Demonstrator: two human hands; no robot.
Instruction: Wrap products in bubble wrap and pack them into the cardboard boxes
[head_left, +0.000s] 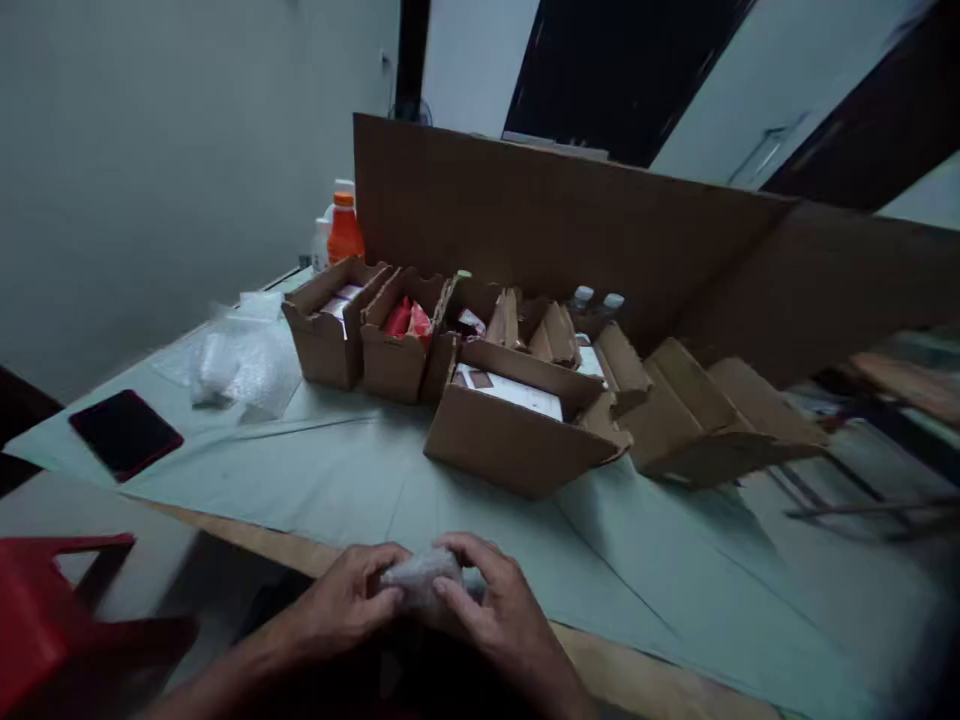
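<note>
Both hands close around a small bubble-wrapped bundle [420,580] at the near edge of the desk [360,480]: the left hand [341,605] grips its left side, the right hand [499,610] curls fingers over its top and right. What the wrap holds is too blurred to tell. Farther out, open cardboard boxes [517,420] stand in a row. Loose bubble wrap [240,365] and a dark phone [126,432] lie far left, an orange bottle [345,230] behind them.
</note>
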